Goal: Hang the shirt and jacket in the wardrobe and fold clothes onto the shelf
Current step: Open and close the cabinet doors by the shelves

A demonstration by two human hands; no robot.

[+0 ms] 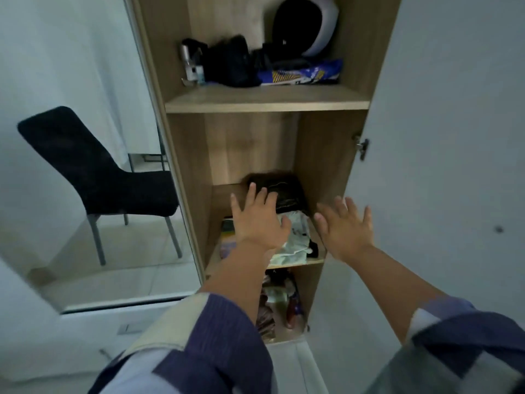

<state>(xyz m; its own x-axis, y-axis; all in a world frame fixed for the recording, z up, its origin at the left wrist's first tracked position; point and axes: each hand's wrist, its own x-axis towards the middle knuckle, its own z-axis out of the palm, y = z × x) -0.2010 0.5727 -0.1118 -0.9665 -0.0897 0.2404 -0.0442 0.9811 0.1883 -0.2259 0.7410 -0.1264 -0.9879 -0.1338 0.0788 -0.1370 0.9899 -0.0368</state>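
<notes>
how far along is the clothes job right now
Done: a dark folded garment lies at the back of the middle shelf, with pale clothes in front. In hand: nothing; the left hand and right hand reach in with spread fingers. Left: no hung shirt or jacket shows here.

We found the middle shelf (295, 263) crowded: a dark folded garment (284, 191) at the back, pale crumpled clothes (295, 240) in front. Ample free height remained above them. The open door (443, 137) bounded the right.
</notes>
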